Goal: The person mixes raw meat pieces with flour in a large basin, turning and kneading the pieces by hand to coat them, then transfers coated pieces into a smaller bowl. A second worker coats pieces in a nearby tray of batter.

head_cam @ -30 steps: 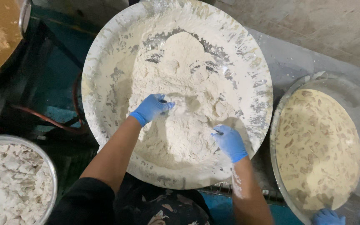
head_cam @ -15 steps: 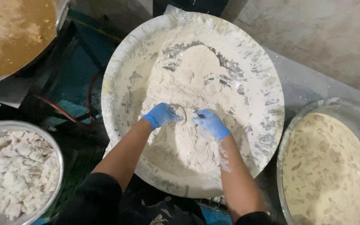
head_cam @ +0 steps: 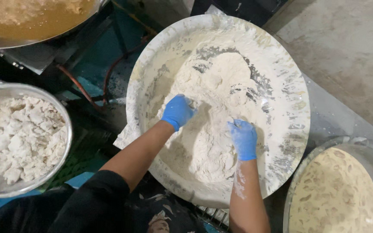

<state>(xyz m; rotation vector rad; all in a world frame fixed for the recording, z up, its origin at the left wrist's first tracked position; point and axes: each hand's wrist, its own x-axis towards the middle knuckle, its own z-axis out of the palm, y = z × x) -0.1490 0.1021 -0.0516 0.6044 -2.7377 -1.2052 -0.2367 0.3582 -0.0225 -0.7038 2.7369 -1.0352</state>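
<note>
Head view: blue-gloved left hand (head_cam: pixel 178 111) and right hand (head_cam: pixel 243 139), fingers curled, dig into the white flour heap (head_cam: pixel 212 116) filling the wide flour-smeared round metal basin (head_cam: pixel 290 99); grip unclear. Bowl of floured white chunks (head_cam: pixel 20 138) at nine o'clock.

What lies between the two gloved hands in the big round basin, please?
In the head view, only the mound of white flour lies between the left hand and the right hand inside the basin.

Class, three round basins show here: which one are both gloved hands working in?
The big middle basin, heaped with white flour. The left bowl holds white floured chunks, and the right one beige batter; no hand touches either.
</note>
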